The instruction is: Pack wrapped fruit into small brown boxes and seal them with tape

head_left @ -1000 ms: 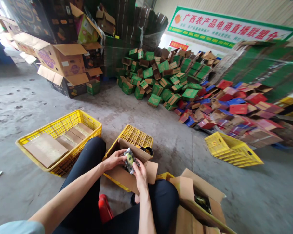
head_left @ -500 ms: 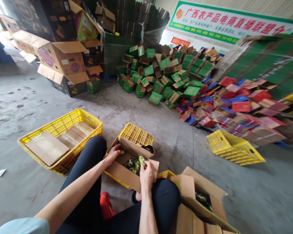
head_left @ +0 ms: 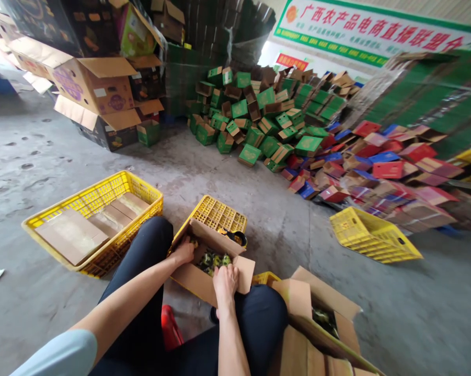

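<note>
An open cardboard box (head_left: 204, 282) stands between my knees on an upturned yellow crate (head_left: 219, 213). Several small green-yellow fruits in clear wrapping (head_left: 209, 259) lie inside it. My right hand (head_left: 225, 281) reaches over the near wall, its fingers curled down at a wrapped green fruit (head_left: 226, 259) in the right part of the box. Inside the left end is my left hand (head_left: 184, 251), fingers bent around a small yellowish thing that they mostly hide. A black and yellow tape dispenser (head_left: 237, 237) rests just behind the box.
To the left, a yellow crate (head_left: 94, 224) holds closed cardboard boxes. At my right knee is another open box (head_left: 337, 313) with wrapped fruit. A tipped yellow crate (head_left: 372, 235) lies farther right. Piles of green boxes (head_left: 251, 154) and red boxes (head_left: 388, 170) fill the background.
My right hand has lowered a wrapped green fruit from above the box down among the others. My left hand has sunk slightly deeper into the box's left end.
</note>
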